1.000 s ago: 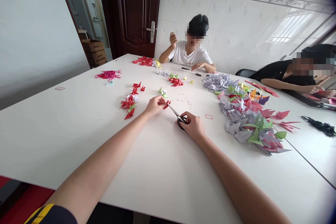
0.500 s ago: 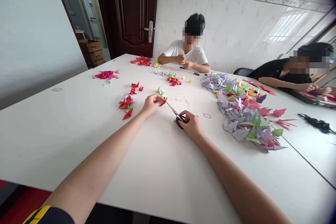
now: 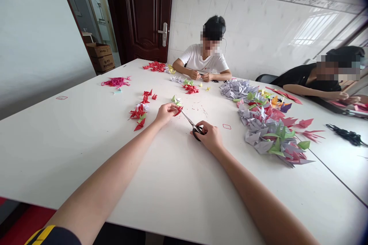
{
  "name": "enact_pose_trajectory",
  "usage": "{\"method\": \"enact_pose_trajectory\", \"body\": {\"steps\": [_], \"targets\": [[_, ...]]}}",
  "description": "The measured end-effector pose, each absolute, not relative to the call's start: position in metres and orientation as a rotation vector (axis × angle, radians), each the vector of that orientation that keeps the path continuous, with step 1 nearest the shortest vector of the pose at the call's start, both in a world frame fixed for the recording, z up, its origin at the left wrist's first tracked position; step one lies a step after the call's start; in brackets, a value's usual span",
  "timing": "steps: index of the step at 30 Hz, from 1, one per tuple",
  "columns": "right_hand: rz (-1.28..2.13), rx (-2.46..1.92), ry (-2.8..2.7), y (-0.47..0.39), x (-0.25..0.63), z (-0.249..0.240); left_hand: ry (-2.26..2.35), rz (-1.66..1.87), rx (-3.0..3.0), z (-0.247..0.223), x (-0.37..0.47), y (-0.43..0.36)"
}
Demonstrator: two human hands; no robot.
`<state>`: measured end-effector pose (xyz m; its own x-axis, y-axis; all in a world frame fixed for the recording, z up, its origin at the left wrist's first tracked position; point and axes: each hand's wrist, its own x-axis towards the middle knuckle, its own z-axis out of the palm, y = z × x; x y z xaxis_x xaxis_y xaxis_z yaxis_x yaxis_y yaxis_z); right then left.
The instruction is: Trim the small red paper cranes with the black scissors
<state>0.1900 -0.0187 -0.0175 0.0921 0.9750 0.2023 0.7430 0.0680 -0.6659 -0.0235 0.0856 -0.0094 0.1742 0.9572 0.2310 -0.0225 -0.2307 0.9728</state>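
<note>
Over the middle of the white table (image 3: 94, 149), my left hand (image 3: 166, 114) is closed on a small red paper crane (image 3: 178, 111). My right hand (image 3: 211, 136) has its fingers in the black handles of a pair of scissors (image 3: 188, 120), whose tips reach the red paper. Whether the blades are parted is too small to tell. Just behind the left hand sits a white and green paper crane (image 3: 176, 101). Small red paper scraps (image 3: 197, 109) are scattered beyond the scissors. To the left lies a cluster of red cranes (image 3: 138, 113).
A big heap of grey, pink and green cranes (image 3: 264, 126) covers the right side. Farther back are more red cranes (image 3: 155, 66) and a pink tangle (image 3: 116, 82). A black cord bundle (image 3: 347, 134) lies far right. Two people (image 3: 202, 57) sit across the table.
My hands and the scissors have hardly moved. The person opposite has lowered their hands to the table and tilted their head slightly.
</note>
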Motion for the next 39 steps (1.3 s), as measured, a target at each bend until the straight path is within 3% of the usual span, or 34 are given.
{"method": "enact_pose_trajectory", "body": {"steps": [39], "targets": [[0.491,-1.703,-1.713,-0.0195,0.1895,-0.0166,0.999,1.243,1.367,-0.0161,-0.0224,0.0954]]}}
